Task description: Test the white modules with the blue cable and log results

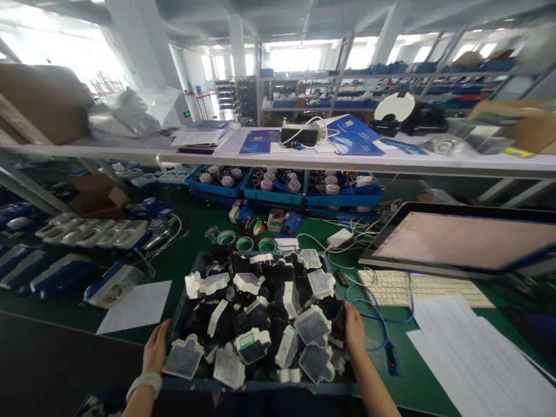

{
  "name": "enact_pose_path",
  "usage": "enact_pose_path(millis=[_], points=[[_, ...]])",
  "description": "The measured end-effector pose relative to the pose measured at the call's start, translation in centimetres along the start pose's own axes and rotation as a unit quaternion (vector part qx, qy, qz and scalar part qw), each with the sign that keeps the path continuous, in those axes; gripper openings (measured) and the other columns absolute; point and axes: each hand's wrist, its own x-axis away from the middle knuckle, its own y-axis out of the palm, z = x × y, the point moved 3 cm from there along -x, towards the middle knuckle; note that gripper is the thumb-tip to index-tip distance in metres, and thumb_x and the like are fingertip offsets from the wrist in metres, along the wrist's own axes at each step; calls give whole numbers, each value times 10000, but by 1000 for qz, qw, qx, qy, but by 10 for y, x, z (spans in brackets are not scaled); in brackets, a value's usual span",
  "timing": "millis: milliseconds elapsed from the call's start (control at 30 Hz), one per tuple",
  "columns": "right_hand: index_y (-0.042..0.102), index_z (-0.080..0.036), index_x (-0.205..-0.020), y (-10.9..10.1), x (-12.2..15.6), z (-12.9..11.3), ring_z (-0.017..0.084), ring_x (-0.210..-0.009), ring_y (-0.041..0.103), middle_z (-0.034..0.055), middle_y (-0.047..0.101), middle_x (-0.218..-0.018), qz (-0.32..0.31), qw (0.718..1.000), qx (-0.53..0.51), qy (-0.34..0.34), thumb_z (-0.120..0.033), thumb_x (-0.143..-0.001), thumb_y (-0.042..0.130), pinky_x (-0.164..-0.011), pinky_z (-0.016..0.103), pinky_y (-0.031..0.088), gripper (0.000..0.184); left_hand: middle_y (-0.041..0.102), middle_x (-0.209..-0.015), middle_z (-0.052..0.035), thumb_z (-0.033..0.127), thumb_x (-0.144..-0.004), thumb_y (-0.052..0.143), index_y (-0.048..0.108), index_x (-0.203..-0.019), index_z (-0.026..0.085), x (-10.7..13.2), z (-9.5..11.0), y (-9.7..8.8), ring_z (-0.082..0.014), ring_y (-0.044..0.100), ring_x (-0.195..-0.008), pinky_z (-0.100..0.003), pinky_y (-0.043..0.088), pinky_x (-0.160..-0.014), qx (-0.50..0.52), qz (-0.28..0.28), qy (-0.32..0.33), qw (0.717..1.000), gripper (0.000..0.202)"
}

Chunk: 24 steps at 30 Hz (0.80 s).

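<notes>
A dark blue tray (189, 301) sits on the green bench right in front of me, heaped with several black and white plastic modules (260, 324) with clear lids. My left hand (155, 347) grips the tray's left rim, thumb inside, with a white band on the wrist. On the opposite side, my right hand (354, 333) holds the right rim, fingers curled over the edge among the modules.
Rolls of tape (243, 243) lie behind the tray. Blue trays of round meters (286, 185) line the back under a white shelf (347, 162). A monitor (464, 240), keyboard (417, 286) and paper sheets (473, 353) are on the right; blue devices (87, 237) and a sheet (136, 306) on the left.
</notes>
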Motion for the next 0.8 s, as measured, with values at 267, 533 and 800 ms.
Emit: enact_pose_path(millis=[267, 533, 800], points=[[641, -148, -855, 4, -4, 6, 311, -1004, 551, 139, 661, -985, -4, 999, -31, 41, -691, -589, 417, -905, 412, 400, 645, 664, -1057, -99, 499, -628, 535, 660, -900, 148, -2, -2, -1, -310, 524, -1141, -406, 362, -1029, -9, 2, 26, 1000, 462], [660, -154, -856, 6, 0, 2, 298, -1032, 546, 113, 676, -972, 0, 998, -41, 45, -662, -615, 417, -905, 384, 405, 613, 650, -994, -116, 512, -601, 522, 616, -931, 153, 2, 5, -1, -339, 559, -1070, -453, 422, -965, -55, 18, 51, 997, 497], [664, -169, -851, 8, -3, 6, 311, -1037, 543, 113, 675, -988, -13, 997, -67, 48, -667, -608, 438, -937, 423, 375, 599, 429, -1328, -176, 591, -692, 453, 417, -1274, 129, -12, 120, 45, -313, 455, -1200, -441, 399, -994, -181, 5, 309, 934, 743]])
